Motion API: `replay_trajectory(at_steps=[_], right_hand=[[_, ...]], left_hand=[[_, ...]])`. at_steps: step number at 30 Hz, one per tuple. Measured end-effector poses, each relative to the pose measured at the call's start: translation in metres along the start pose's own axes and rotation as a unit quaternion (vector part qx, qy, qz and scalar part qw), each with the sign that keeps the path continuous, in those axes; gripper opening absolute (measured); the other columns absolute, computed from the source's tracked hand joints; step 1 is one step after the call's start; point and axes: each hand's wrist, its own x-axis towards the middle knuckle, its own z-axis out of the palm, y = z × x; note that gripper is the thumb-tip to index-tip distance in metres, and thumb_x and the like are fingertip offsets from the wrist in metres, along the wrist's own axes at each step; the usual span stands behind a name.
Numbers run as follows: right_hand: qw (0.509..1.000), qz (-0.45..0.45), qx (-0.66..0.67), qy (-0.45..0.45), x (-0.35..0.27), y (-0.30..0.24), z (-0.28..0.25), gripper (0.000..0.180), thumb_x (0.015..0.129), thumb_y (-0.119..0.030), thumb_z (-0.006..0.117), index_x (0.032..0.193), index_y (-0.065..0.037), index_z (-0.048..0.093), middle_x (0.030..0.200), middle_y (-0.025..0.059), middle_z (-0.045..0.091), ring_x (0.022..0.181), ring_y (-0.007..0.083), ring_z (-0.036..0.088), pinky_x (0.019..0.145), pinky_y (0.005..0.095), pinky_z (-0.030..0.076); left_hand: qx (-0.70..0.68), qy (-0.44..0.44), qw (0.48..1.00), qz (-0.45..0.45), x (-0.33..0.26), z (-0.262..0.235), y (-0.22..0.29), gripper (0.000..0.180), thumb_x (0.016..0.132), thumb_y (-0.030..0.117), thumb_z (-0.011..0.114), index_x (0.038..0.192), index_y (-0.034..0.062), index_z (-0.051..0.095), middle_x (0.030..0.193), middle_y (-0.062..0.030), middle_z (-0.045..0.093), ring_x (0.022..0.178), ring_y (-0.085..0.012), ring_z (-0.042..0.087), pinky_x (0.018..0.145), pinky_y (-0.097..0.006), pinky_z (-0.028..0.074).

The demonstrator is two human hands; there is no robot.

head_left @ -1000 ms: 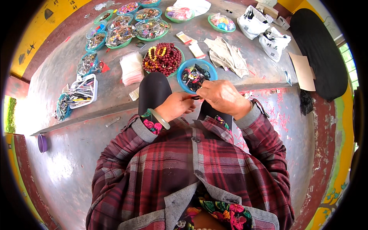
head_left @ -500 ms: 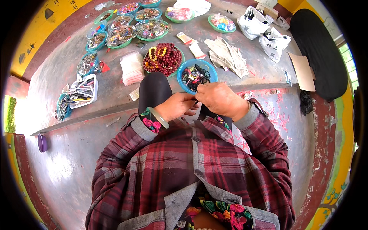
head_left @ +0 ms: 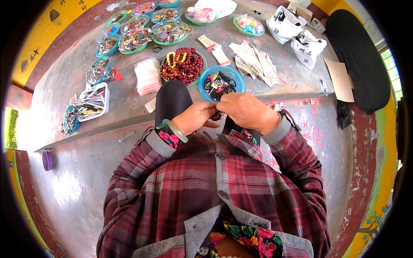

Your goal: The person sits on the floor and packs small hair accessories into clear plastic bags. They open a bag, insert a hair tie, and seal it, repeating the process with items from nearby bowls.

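Observation:
My left hand (head_left: 195,117) and my right hand (head_left: 246,112) meet in front of my chest, fingers pinched together on a small dark beaded piece (head_left: 216,115) between them; most of the piece is hidden by my fingers. A pale green bangle (head_left: 175,130) sits on my left wrist. Just beyond my hands, near the table's front edge, stands a blue bowl (head_left: 234,76) of dark mixed bead items. To its left is a green bowl of dark red beads (head_left: 186,66) with a yellow bead string on top.
Several green and blue bowls of trinkets (head_left: 142,30) line the far left of the grey table. A stack of clear pink-edged bags (head_left: 147,76), a white tray of tools (head_left: 92,102), a beige cloth (head_left: 255,63), white plastic bags (head_left: 292,30) and a brown card (head_left: 339,79) lie around. A purple cup (head_left: 47,160) stands on the floor.
My hands have stayed together at the same spot; the fingers shifted slightly on the small piece, and my right hand edged a little lower.

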Motion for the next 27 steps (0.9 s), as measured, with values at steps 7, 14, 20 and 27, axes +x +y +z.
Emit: replay_trajectory(at_steps=[7, 14, 20, 27], right_hand=[[0.996, 0.041, 0.08, 0.025, 0.002, 0.004, -0.003, 0.011, 0.077, -0.005, 0.059, 0.087, -0.003, 0.057, 0.076, 0.0135, 0.056, 0.075, 0.0319, 0.057, 0.062, 0.0385, 0.045], [0.975, 0.076, 0.182, 0.104, 0.005, -0.001, -0.008, 0.008, 0.076, -0.006, 0.059, 0.083, -0.002, 0.056, 0.076, 0.0108, 0.056, 0.069, 0.0252, 0.06, 0.06, 0.0344, 0.048], [0.921, 0.175, 0.334, 0.098, 0.003, 0.0, -0.011, 0.015, 0.076, 0.002, 0.058, 0.091, 0.001, 0.059, 0.079, 0.01, 0.057, 0.073, 0.0193, 0.06, 0.064, 0.0289, 0.048], [0.962, 0.089, 0.229, 0.117, 0.0, 0.008, -0.007, 0.017, 0.073, 0.0, 0.057, 0.09, -0.001, 0.061, 0.077, 0.0119, 0.058, 0.072, 0.0261, 0.059, 0.063, 0.0344, 0.047]], left_hand=[[-0.007, -0.007, 1.0, 0.03, -0.002, 0.002, 0.0, 0.029, 0.095, 0.016, 0.04, 0.115, 0.0005, 0.052, 0.107, -0.0062, 0.056, 0.099, -0.0148, 0.056, 0.08, -0.031, 0.052], [-0.091, -0.003, 0.996, 0.004, -0.005, 0.002, 0.009, 0.027, 0.095, 0.019, 0.041, 0.112, 0.0036, 0.055, 0.096, -0.0002, 0.055, 0.093, -0.0101, 0.056, 0.081, -0.027, 0.05], [-0.104, -0.009, 0.994, 0.005, -0.006, 0.003, 0.007, 0.031, 0.094, 0.012, 0.039, 0.12, -0.0029, 0.047, 0.11, -0.0089, 0.057, 0.101, -0.0186, 0.058, 0.083, -0.032, 0.051], [-0.103, 0.001, 0.995, -0.008, -0.007, 0.006, 0.009, 0.031, 0.094, 0.012, 0.04, 0.12, -0.0024, 0.048, 0.11, -0.0079, 0.056, 0.103, -0.0182, 0.057, 0.083, -0.033, 0.051]])
